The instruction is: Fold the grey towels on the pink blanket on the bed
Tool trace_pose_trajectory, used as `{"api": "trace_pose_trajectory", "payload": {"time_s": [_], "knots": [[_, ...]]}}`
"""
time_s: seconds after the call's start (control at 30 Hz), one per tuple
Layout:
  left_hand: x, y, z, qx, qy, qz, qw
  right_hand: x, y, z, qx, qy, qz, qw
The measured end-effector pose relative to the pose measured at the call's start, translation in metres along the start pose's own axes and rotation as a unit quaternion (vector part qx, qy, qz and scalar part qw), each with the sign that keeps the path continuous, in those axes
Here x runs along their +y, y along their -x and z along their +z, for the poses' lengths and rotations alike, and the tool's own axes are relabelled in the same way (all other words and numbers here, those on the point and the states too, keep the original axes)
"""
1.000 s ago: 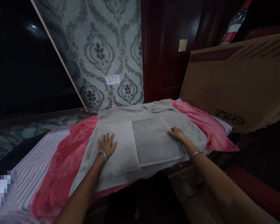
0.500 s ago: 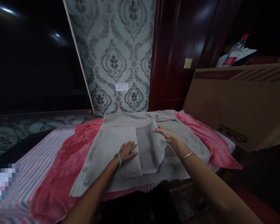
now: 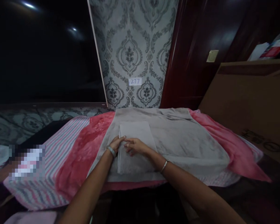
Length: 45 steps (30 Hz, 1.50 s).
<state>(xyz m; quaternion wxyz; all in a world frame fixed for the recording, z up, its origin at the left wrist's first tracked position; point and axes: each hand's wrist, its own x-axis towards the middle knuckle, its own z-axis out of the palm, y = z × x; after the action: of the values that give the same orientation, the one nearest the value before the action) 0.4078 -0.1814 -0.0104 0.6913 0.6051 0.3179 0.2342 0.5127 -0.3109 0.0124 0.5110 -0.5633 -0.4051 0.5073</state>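
Observation:
A folded light grey towel (image 3: pixel 140 133) lies on a larger grey cloth (image 3: pixel 182 137). At the folded towel's left edge is my left hand (image 3: pixel 116 144), with its thumb over the edge and its other fingers partly hidden; it appears closed on the layers there. My right hand (image 3: pixel 136 146) is over the towel's upper face, its fingers apart and slightly bent. The index fingertip reaches close to my left thumb. Each wrist wears a bracelet.
Beneath the grey cloth are a pink blanket (image 3: pixel 84 149) and a striped sheet (image 3: pixel 56 152). A large cardboard box (image 3: pixel 254 102) stands at the right, with a bottle (image 3: pixel 276 46) above its edge. At the left is a dark screen (image 3: pixel 44 59); a label (image 3: pixel 135 81) marks the patterned wall.
The raised right flap of the towel has been folded over to the left, making it narrower. My right hand moved left with it, and my left hand shifted to the left edge. The view turned left.

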Motion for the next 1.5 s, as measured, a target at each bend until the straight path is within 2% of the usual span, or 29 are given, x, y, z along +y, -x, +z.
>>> {"api": "trace_pose_trajectory", "payload": {"time_s": [0.13,0.23,0.33,0.43,0.6,0.7,0.77,0.83,0.9,0.97,1.03,1.13,1.23,1.5], "knots": [[0.004,-0.015,0.007,0.022,-0.031,0.024,0.999,0.007,0.018,-0.038,0.088,-0.016,-0.037,0.995],[0.015,-0.028,0.005,0.028,-0.063,0.039,0.997,0.011,0.026,-0.056,0.14,-0.034,-0.054,0.988],[0.021,-0.036,-0.004,0.047,-0.111,0.032,0.992,0.021,0.026,-0.058,0.153,-0.05,-0.056,0.985],[0.017,-0.04,-0.012,0.069,-0.163,0.015,0.984,0.033,0.019,-0.053,0.162,-0.042,-0.069,0.983],[0.011,-0.03,-0.021,0.092,-0.235,0.028,0.967,0.044,0.014,-0.052,0.175,0.007,-0.104,0.979],[0.009,-0.011,-0.02,0.108,-0.286,0.036,0.951,0.045,0.022,-0.058,0.211,0.098,-0.145,0.962],[0.006,0.004,-0.015,0.122,-0.318,0.04,0.939,0.044,0.028,-0.06,0.237,0.224,-0.19,0.926],[0.004,0.018,-0.005,0.13,-0.397,0.046,0.907,0.044,0.033,-0.057,0.219,0.369,-0.21,0.878],[0.002,0.028,0.005,0.131,-0.505,0.044,0.852,0.045,0.037,-0.051,0.161,0.489,-0.183,0.837],[0.003,0.034,0.013,0.129,-0.585,0.034,0.8,0.044,0.04,-0.045,0.111,0.56,-0.137,0.81],[0.005,0.036,0.017,0.126,-0.616,0.019,0.778,0.044,0.041,-0.041,0.088,0.587,-0.116,0.797],[0.007,0.036,0.018,0.124,-0.641,0.009,0.757,0.043,0.044,-0.04,0.071,0.604,-0.129,0.783],[0.007,0.036,0.018,0.122,-0.646,0.004,0.754,0.046,0.047,-0.042,0.054,0.623,-0.135,0.769],[0.013,0.049,0.015,0.115,-0.655,-0.02,0.747,0.036,0.038,-0.047,0.004,0.62,-0.123,0.775]]}}
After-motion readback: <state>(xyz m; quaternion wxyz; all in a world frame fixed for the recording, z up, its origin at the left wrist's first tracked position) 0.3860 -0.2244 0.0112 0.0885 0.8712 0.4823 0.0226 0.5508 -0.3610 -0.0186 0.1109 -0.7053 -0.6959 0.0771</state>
